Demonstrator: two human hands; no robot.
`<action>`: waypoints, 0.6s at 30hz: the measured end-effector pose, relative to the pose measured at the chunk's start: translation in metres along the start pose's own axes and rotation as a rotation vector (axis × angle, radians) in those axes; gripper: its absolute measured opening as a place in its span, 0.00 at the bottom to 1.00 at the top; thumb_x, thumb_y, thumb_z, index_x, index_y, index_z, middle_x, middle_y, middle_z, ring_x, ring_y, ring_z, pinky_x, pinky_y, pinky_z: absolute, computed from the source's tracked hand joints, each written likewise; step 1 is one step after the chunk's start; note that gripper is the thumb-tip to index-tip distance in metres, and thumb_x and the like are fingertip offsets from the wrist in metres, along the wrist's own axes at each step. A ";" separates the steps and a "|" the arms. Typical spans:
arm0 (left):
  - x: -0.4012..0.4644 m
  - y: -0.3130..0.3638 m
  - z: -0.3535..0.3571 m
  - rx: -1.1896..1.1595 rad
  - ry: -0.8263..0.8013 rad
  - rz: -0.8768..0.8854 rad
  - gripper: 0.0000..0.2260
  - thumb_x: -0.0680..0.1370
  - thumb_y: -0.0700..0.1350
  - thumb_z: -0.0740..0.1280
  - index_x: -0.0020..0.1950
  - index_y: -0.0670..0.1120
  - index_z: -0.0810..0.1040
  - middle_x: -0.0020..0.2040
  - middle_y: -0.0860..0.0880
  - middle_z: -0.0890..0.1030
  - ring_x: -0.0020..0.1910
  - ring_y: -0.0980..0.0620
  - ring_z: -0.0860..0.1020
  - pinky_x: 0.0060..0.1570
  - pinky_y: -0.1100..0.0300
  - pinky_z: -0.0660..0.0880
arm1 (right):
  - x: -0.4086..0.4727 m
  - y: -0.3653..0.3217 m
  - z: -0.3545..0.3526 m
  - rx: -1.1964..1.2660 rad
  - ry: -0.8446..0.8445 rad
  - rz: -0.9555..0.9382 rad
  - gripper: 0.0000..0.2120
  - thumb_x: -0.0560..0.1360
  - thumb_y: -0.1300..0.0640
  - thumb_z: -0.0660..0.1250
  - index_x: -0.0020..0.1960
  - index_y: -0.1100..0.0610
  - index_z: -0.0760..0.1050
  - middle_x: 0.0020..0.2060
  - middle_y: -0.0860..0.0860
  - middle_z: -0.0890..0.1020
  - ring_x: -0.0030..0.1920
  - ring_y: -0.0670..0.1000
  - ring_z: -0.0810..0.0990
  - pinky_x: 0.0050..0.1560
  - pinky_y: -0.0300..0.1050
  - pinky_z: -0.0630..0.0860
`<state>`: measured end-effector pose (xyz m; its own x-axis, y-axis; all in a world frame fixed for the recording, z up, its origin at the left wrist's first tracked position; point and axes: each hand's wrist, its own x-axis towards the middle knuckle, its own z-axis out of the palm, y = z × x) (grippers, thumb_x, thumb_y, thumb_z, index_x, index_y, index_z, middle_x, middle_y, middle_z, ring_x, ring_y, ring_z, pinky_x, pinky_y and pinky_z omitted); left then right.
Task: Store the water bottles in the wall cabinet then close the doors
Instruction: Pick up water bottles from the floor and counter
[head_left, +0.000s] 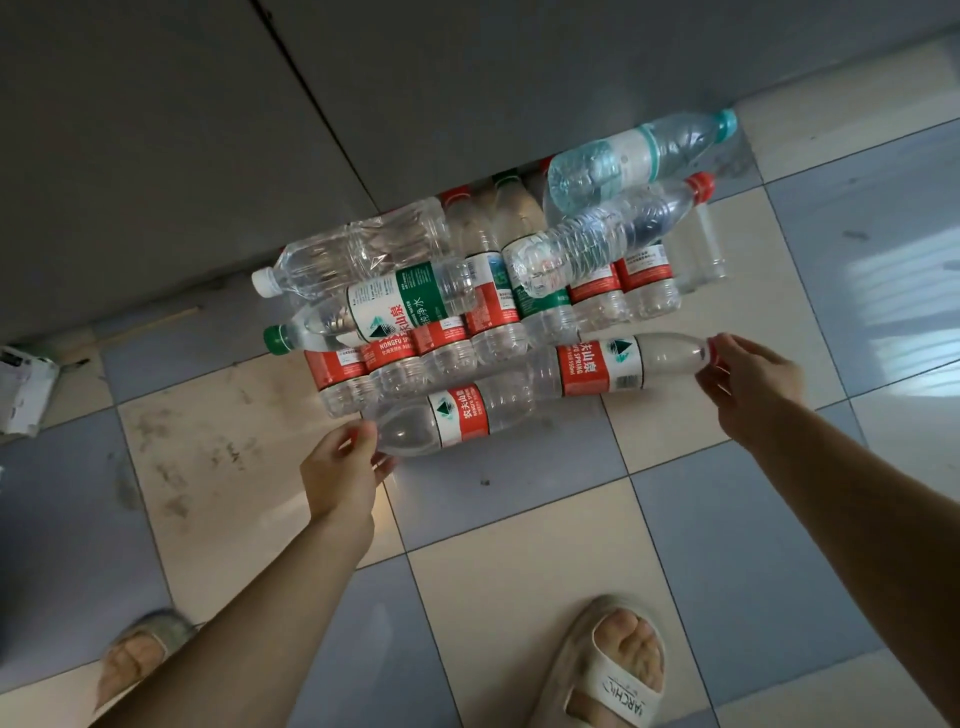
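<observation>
Several clear water bottles stand and lie in a pile (488, 291) on the tiled floor against a grey wall. Two red-labelled bottles lie on their sides at the front. My left hand (343, 467) grips the neck end of the nearer one (457, 415). My right hand (748, 379) pinches the red cap of the other red-labelled bottle (618, 364). A green-labelled bottle (384, 312), a plain clear bottle (353, 254) and a teal-capped bottle (639, 156) lie on top of the upright ones. The wall cabinet is out of view.
Grey panels (208, 130) rise behind the pile. A white crumpled object (23, 389) lies at the left edge. My two feet in slippers (613, 670) stand on the blue and cream tiles (519, 597) below the pile.
</observation>
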<state>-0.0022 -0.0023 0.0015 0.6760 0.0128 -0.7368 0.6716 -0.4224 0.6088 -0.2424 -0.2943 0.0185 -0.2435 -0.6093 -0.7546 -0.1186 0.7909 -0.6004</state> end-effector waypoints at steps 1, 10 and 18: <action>-0.006 0.006 -0.003 0.008 0.005 0.016 0.05 0.79 0.42 0.71 0.44 0.46 0.84 0.46 0.46 0.85 0.43 0.48 0.84 0.36 0.61 0.81 | -0.008 -0.003 -0.004 0.010 -0.004 -0.017 0.05 0.78 0.64 0.71 0.53 0.62 0.81 0.43 0.56 0.83 0.43 0.51 0.83 0.56 0.48 0.82; -0.070 0.079 0.013 0.379 -0.146 0.455 0.05 0.73 0.44 0.77 0.45 0.52 0.83 0.46 0.51 0.84 0.47 0.49 0.83 0.44 0.59 0.81 | -0.101 -0.041 0.013 -0.423 -0.225 -0.480 0.07 0.73 0.60 0.76 0.43 0.50 0.81 0.41 0.48 0.83 0.41 0.48 0.82 0.44 0.40 0.80; -0.108 0.088 0.034 0.804 -0.307 0.833 0.16 0.71 0.44 0.79 0.57 0.44 0.83 0.52 0.49 0.75 0.51 0.48 0.76 0.51 0.64 0.71 | -0.158 -0.005 0.034 -0.820 -0.346 -0.874 0.14 0.73 0.59 0.76 0.57 0.58 0.82 0.54 0.50 0.78 0.51 0.50 0.77 0.50 0.39 0.76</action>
<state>-0.0266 -0.0717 0.1242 0.6387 -0.7046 -0.3090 -0.3945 -0.6447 0.6547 -0.1704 -0.2037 0.1319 0.4704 -0.8330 -0.2912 -0.7086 -0.1598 -0.6873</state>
